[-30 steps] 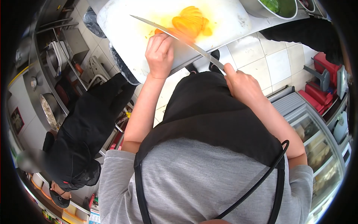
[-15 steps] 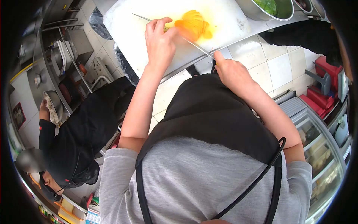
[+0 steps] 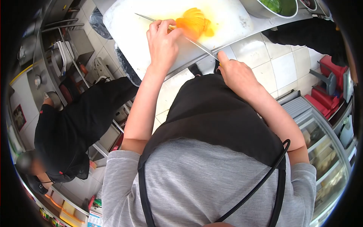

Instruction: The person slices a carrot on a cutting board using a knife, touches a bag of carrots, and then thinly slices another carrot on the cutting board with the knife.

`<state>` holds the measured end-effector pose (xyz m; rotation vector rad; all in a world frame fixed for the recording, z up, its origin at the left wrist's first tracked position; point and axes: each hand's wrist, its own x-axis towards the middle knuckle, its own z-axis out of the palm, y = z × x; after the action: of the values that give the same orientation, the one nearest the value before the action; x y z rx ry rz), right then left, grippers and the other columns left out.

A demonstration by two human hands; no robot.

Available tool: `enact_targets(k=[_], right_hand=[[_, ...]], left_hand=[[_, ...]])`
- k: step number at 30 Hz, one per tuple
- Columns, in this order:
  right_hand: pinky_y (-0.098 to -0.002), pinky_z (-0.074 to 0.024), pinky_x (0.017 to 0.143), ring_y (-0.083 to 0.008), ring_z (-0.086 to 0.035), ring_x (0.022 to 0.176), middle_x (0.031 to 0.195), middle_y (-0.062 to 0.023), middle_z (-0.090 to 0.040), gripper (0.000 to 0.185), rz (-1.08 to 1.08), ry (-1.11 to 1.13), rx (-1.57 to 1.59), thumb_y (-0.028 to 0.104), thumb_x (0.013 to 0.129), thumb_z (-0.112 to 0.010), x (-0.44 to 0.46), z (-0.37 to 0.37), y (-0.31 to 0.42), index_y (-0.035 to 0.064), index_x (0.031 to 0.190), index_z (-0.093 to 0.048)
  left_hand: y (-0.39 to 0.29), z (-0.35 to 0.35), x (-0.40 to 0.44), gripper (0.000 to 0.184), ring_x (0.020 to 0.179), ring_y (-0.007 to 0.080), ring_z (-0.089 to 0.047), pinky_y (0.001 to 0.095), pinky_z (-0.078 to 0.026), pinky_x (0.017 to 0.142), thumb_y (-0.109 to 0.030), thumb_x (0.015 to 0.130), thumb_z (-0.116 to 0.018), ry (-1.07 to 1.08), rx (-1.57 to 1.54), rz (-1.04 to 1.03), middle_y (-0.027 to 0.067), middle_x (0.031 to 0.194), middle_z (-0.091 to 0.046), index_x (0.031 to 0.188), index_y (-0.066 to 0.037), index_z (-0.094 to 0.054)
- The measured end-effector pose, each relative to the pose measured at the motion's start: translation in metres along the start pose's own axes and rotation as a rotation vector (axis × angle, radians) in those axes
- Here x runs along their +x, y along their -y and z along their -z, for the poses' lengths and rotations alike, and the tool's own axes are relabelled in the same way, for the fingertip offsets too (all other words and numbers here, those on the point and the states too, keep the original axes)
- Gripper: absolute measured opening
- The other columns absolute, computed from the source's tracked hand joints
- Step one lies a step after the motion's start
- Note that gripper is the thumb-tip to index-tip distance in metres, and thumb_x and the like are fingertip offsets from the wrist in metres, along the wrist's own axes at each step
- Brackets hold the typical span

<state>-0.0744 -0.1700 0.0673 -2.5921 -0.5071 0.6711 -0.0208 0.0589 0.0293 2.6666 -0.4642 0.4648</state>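
My right hand [image 3: 237, 72] is closed round the handle of a long kitchen knife [image 3: 201, 47]. Its blade runs slantwise over a white cutting board [image 3: 128, 41], with the tip out past my left fingers. Beside the blade lies a fan of thin slices of orange food [image 3: 193, 23], its kind not clear. My left hand [image 3: 163, 42] is bent over the near end of this food, thumb and fingers pinched together at the blade. What sits under those fingertips is mostly hidden.
A metal pot [image 3: 264, 11] with green leaves stands right of the board. On the left, a person in black [image 3: 72, 125] has a hand at a metal bowl [image 3: 55, 100]. Another black sleeve [image 3: 306, 38] reaches in from the right, above red chairs [image 3: 325, 94]. A glass-topped case [image 3: 321, 147] stands lower right.
My hands and the knife have barely shifted. The person on the left has moved lower and leftward, and the pale speckled thing by their hand no longer shows.
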Motion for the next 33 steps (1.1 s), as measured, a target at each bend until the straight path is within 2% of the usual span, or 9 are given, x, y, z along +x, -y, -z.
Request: enact_targets(k=[4, 10, 13, 23, 25, 26, 28, 29, 33], right_hand=[[-0.0507, -0.0511, 0.06, -0.0421, -0.063, 0.066, 0.067, -0.0235, -0.061, 0.02, 0.001, -0.003, -0.01, -0.005, 0.082, -0.046, -0.001, 0.005, 0.004, -0.0004, 0.101, -0.04], [-0.0516, -0.0506, 0.06, -0.0431, -0.063, 0.066, 0.067, -0.0244, -0.061, 0.019, 0.011, -0.003, 0.002, -0.004, 0.083, -0.045, -0.002, 0.005, 0.006, -0.0008, 0.101, -0.04], [-0.0522, -0.0504, 0.06, -0.0435, -0.063, 0.066, 0.068, -0.0249, -0.061, 0.018, 0.003, 0.009, 0.019, -0.003, 0.083, -0.045, -0.001, 0.008, 0.004, -0.0009, 0.101, -0.04], [-0.0521, -0.0506, 0.059, -0.0436, -0.063, 0.066, 0.068, -0.0242, -0.062, 0.017, 0.013, -0.021, 0.007, -0.001, 0.085, -0.046, 0.0, 0.006, -0.001, 0.0, 0.101, -0.041], [-0.0519, -0.0506, 0.059, -0.0435, -0.063, 0.067, 0.069, -0.0244, -0.062, 0.016, 0.01, -0.013, -0.005, 0.002, 0.087, -0.048, 0.0, 0.005, -0.002, 0.0004, 0.102, -0.042], [-0.0519, -0.0506, 0.059, -0.0435, -0.063, 0.067, 0.069, -0.0244, -0.062, 0.016, 0.009, -0.013, -0.005, 0.002, 0.087, -0.048, 0.001, 0.007, -0.003, 0.0004, 0.102, -0.042], [-0.0517, -0.051, 0.06, -0.0432, -0.063, 0.067, 0.069, -0.0243, -0.062, 0.016, -0.007, 0.015, 0.025, 0.006, 0.089, -0.051, 0.003, 0.013, -0.002, 0.0011, 0.102, -0.043], [-0.0517, -0.051, 0.06, -0.0432, -0.063, 0.067, 0.069, -0.0243, -0.062, 0.016, -0.007, 0.014, 0.026, 0.006, 0.089, -0.051, 0.003, 0.016, -0.002, 0.0011, 0.102, -0.043], [-0.051, -0.0511, 0.06, -0.0423, -0.063, 0.066, 0.067, -0.0234, -0.062, 0.016, 0.035, -0.026, 0.045, 0.009, 0.09, -0.052, 0.0, 0.017, -0.002, 0.0021, 0.1, -0.043]], left_hand=[[0.0, 0.002, 0.005, 0.039, 0.105, 0.0299, -0.048, 0.0404, -0.039, 0.092, 0.011, 0.066, -0.053, -0.046, -0.035, 0.024, 0.0017, 0.108, -0.06, 0.089, -0.014, -0.073], [0.002, 0.002, 0.011, 0.035, 0.105, 0.0287, -0.048, 0.04, -0.039, 0.091, 0.01, 0.066, -0.054, 0.014, 0.039, -0.03, -0.0005, 0.107, -0.061, 0.085, -0.014, -0.073], [0.001, 0.004, 0.01, 0.035, 0.105, 0.0287, -0.049, 0.0402, -0.039, 0.091, 0.009, 0.067, -0.054, -0.02, -0.028, 0.036, -0.0016, 0.107, -0.061, 0.085, -0.014, -0.073], [-0.001, 0.0, 0.01, 0.037, 0.108, 0.0285, -0.048, 0.0404, -0.038, 0.093, 0.007, 0.069, -0.055, 0.088, 0.042, 0.001, -0.0025, 0.109, -0.061, 0.09, -0.017, -0.074], [-0.001, 0.002, 0.009, 0.023, 0.102, 0.0301, -0.052, 0.0406, -0.042, 0.088, 0.001, 0.069, -0.062, -0.026, 0.009, -0.01, 0.0048, 0.103, -0.063, 0.084, -0.013, -0.073], [0.0, 0.002, 0.007, 0.023, 0.102, 0.0301, -0.052, 0.0406, -0.042, 0.088, 0.001, 0.069, -0.062, -0.026, 0.009, -0.01, 0.0048, 0.103, -0.063, 0.084, -0.013, -0.073], [0.004, 0.003, -0.001, 0.02, 0.093, 0.0291, -0.056, 0.0375, -0.047, 0.081, 0.004, 0.071, -0.064, -0.25, -0.247, 0.101, 0.0066, 0.098, -0.064, 0.085, -0.008, -0.071], [0.003, 0.007, -0.005, 0.016, 0.088, 0.0262, -0.061, 0.0341, -0.05, 0.078, 0.005, 0.075, -0.067, -0.238, -0.22, 0.096, 0.0087, 0.092, -0.067, 0.089, -0.004, -0.07], [0.01, -0.005, -0.021, 0.014, 0.087, 0.0248, -0.063, 0.0331, -0.051, 0.076, 0.003, 0.072, -0.073, -0.187, -0.236, 0.037, 0.0086, 0.09, -0.068, 0.085, -0.003, -0.07]])
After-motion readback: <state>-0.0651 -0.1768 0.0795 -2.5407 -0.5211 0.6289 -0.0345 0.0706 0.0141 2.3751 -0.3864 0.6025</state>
